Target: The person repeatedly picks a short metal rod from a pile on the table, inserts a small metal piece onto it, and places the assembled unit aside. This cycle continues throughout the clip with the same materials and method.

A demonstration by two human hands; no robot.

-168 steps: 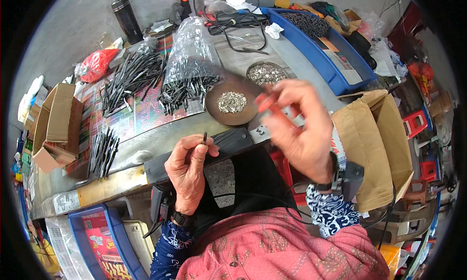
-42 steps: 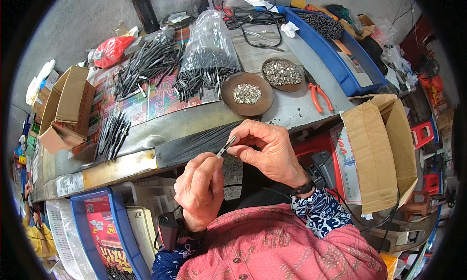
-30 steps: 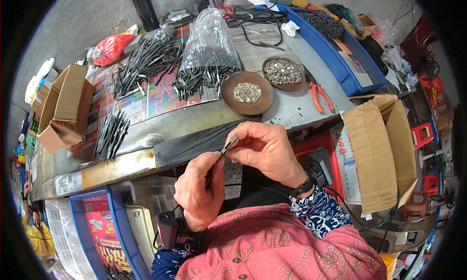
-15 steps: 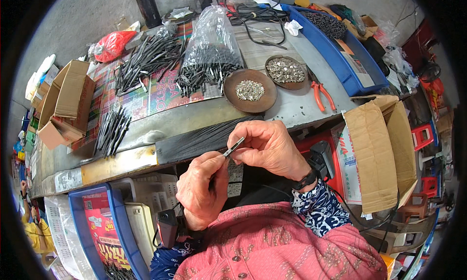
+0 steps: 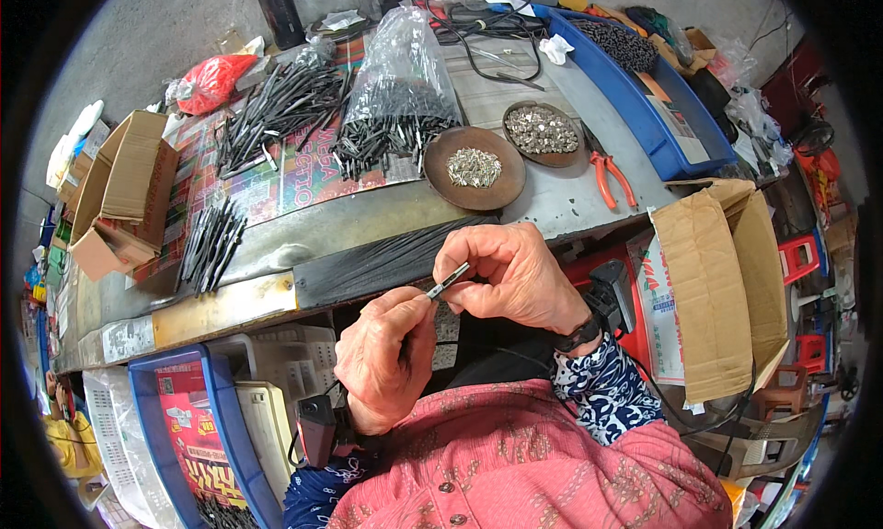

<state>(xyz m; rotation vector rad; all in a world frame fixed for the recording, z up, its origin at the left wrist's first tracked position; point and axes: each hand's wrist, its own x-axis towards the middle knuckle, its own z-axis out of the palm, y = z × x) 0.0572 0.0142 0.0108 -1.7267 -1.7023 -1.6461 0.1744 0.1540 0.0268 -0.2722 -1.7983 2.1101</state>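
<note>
Between my two hands, just past the table's front edge, is a small slim piece point(image 5: 449, 281), dark with a shiny silvery part. My left hand point(image 5: 382, 359) pinches its lower end between thumb and fingertips. At the upper end, my right hand point(image 5: 515, 281) has its thumb and forefinger closed on it. Behind my hands, long black cords point(image 5: 395, 260) lie along the front edge. A brown dish point(image 5: 441, 194) with small silvery metal pieces point(image 5: 475, 167) stands beyond my right hand. Next to it is a dark bowl of more metal bits point(image 5: 543, 133).
Orange-handled pliers point(image 5: 602, 181) lie right of the dishes. Black strips fill a clear bag point(image 5: 405, 60), a loose pile point(image 5: 285, 106) and a small bundle point(image 5: 212, 247). Cardboard boxes point(image 5: 138, 166) flank the table. A blue tray point(image 5: 681, 156) stands far right, a blue bin point(image 5: 147, 382) lower left.
My hands have barely shifted. The slim piece has moved slightly right and down, with the right fingers still on its upper end.
</note>
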